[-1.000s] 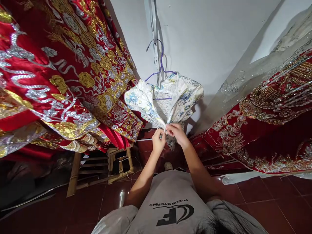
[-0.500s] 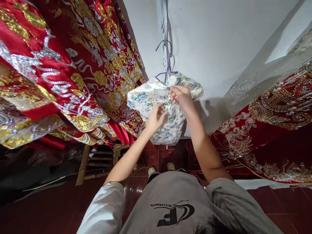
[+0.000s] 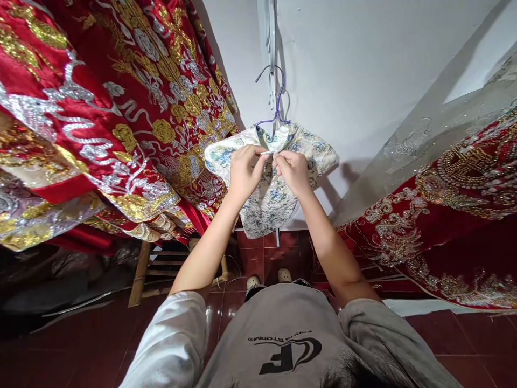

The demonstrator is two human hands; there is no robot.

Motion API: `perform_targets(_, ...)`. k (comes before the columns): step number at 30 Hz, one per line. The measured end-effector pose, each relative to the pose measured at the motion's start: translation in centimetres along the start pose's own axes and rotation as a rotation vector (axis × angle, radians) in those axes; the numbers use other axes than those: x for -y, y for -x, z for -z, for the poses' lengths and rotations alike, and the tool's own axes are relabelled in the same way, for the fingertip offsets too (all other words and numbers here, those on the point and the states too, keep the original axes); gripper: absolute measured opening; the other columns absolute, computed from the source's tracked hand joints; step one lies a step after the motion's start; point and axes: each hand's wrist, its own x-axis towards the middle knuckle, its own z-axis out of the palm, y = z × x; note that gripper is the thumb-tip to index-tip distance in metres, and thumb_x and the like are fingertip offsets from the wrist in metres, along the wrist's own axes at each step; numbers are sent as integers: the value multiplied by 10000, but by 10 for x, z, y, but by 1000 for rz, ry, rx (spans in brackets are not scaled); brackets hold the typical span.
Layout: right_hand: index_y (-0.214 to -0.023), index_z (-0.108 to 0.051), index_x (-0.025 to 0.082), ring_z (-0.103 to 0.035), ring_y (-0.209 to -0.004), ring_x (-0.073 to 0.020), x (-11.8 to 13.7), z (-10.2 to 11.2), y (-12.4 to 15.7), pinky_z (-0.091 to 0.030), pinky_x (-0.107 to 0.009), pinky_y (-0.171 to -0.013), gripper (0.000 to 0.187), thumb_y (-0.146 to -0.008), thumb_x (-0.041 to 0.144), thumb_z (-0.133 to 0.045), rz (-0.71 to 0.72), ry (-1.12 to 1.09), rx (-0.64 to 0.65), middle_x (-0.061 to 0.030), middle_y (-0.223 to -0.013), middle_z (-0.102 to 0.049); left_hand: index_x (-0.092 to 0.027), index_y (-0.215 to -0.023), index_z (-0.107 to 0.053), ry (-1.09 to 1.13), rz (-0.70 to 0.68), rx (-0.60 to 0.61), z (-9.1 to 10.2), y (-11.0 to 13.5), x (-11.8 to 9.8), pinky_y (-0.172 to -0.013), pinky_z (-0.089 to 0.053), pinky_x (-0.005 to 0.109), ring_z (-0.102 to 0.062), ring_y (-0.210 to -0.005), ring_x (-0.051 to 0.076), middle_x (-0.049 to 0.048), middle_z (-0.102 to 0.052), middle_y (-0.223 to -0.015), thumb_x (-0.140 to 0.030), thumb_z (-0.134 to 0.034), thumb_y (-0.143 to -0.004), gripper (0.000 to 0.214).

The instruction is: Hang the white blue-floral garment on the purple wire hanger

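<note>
A short-sleeved floral shirt [image 3: 269,207], white with blue and yellow print, hangs on a purple wire hanger [image 3: 278,102] against the wall. Both my hands are at the front opening just below its collar. My left hand [image 3: 247,170] pinches one front edge, thumb and forefinger pressed together on the cloth. Close beside it, my right hand [image 3: 293,170] pinches the other edge, the fingertips of the two hands nearly touching. Whether a button lies between the fingers is too small to tell. The collar stands open above my hands.
Red garments with gold and silver embroidery [image 3: 161,108] hang close on the left. To the right is a dark red beaded garment [image 3: 424,242] beside sheer fabric. A wooden rack [image 3: 139,275] stands low on the left, on the red tiled floor [image 3: 252,256].
My left hand has moved up from the shirt's middle to the collar opening and now pinches the cloth. My right hand has shifted slightly down, and the shirt's hem has swung left.
</note>
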Motion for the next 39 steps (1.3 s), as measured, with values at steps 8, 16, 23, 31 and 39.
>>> perform_targets(8, -512, -499, 215, -384, -449, -115, -33, 2, 12, -290, -267, -504, 314, -820, 246, -554, -142, 78, -22, 48, -430, -407, -204, -957, -619, 272, 277, -441, 22, -13, 27, -917, -461, 346, -617, -1063, 176, 34, -669, -1017, -319, -581, -1006, 131)
perform_targets(16, -550, -516, 218, -409, -488, -124, -34, -4, 66, -300, -260, -501, 241, -780, 287, -536, -255, -152, -17, 34, -478, -447, -195, -681, -423, 892, 1136, -560, 5, 53, 80, -689, -489, 235, -502, -579, 97, -33, -454, -598, -105, -441, -976, 309)
perform_targets(23, -550, -495, 221, -343, -496, -126, -45, 36, 80, -256, -272, -513, 301, -820, 340, -555, -381, 47, 180, 49, -497, -355, -171, -744, -583, 948, 1048, -262, -44, 78, 32, -682, -468, 213, -556, -676, 114, 1, -607, -736, -223, -677, -861, 159)
perform_targets(31, -1021, -647, 259, -630, -1028, -265, -28, 23, 72, -499, -390, -932, 379, -951, 579, -456, -127, -20, 151, -72, -1024, -697, -213, -956, -622, 650, 320, 93, -25, 46, -39, -939, -482, 342, -606, -967, 204, 53, -634, -965, -426, -560, -996, 225)
perform_targets(39, -787, -585, 228, -549, -670, -172, -5, 36, 42, -486, -314, -665, 229, -678, 353, -744, -140, -155, 290, 18, -714, -577, -226, -1163, -612, 850, 401, 490, -7, 73, -5, -890, -546, 379, -658, -992, 251, 87, -685, -1030, -543, -602, -943, 386)
